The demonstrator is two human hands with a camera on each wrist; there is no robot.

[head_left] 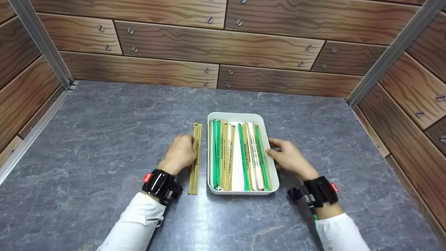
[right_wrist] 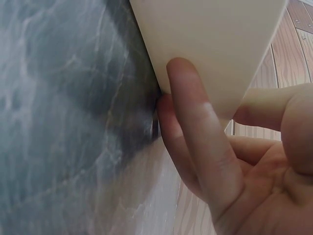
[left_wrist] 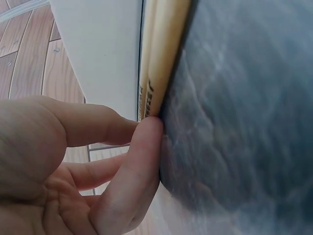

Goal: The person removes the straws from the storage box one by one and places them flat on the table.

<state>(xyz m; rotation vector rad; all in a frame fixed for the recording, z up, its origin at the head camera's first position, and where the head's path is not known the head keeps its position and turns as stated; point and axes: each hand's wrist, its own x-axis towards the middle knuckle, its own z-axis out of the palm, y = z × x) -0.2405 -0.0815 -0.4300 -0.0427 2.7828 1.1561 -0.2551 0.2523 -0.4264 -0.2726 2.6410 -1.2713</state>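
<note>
Beside a white tray (head_left: 273,174), my left hand (head_left: 181,151) pinches tan wrapped straws (head_left: 193,181) at the table, midway along their length. In the left wrist view the thumb and finger meet on these straws (left_wrist: 164,44), which carry dark printing and look like two side by side. Against the tray's right side, my right hand (head_left: 291,155) grips the wall, thumb at the rim and fingers on the outside. The right wrist view shows one finger lying along the tray's outer wall (right_wrist: 220,44). Inside lie green straws (head_left: 216,153), tan straws (head_left: 225,174) and white straws (head_left: 256,157), lengthwise.
A grey marbled tabletop (head_left: 104,139) lies under everything. Wood-patterned panels (head_left: 174,42) rise at the back and both sides, with metal posts (head_left: 379,62) in the corners. Within the tray, a bare white wedge of floor (head_left: 237,174) divides two groups of straws.
</note>
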